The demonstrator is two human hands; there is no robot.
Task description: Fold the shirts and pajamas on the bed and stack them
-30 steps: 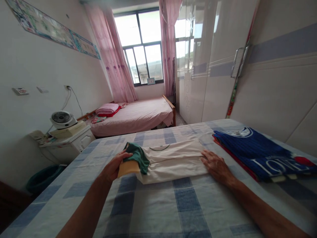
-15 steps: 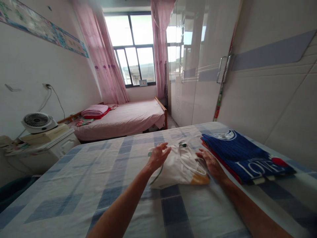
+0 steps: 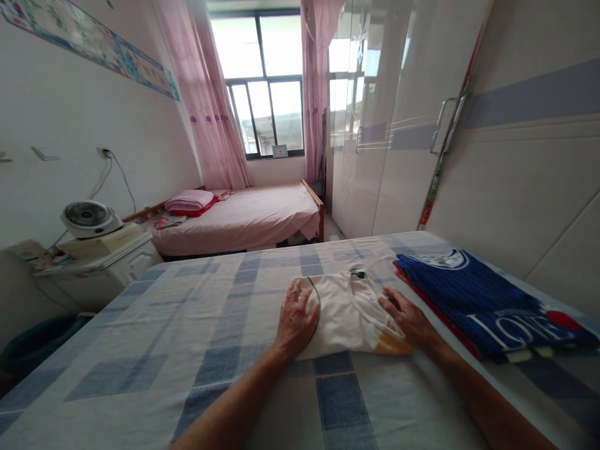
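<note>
A folded white shirt (image 3: 340,319) with green trim and an orange-yellow patch lies in front of me on the checked bedsheet. My left hand (image 3: 297,319) rests flat on its left side, with the fingers extended. At the shirt's right edge, my right hand (image 3: 407,317) has its fingers apart and slightly bent, touching the cloth near the neckline. Neither hand grips the cloth. To the right of that hand lies a folded blue garment (image 3: 487,306) with the printed word LOVE, on top of red cloth.
The blue-and-white checked bedsheet (image 3: 206,337) stretches around the clothes. A wardrobe (image 3: 403,169) stands along the right side. Beyond is a pink bed (image 3: 262,219) under the window. At left, a fan (image 3: 89,217) sits on a box above a white cabinet (image 3: 124,269).
My left hand has come down flat on the shirt's left side, where green trim now shows. The right hand stays at the right edge. The whole view has shifted slightly.
</note>
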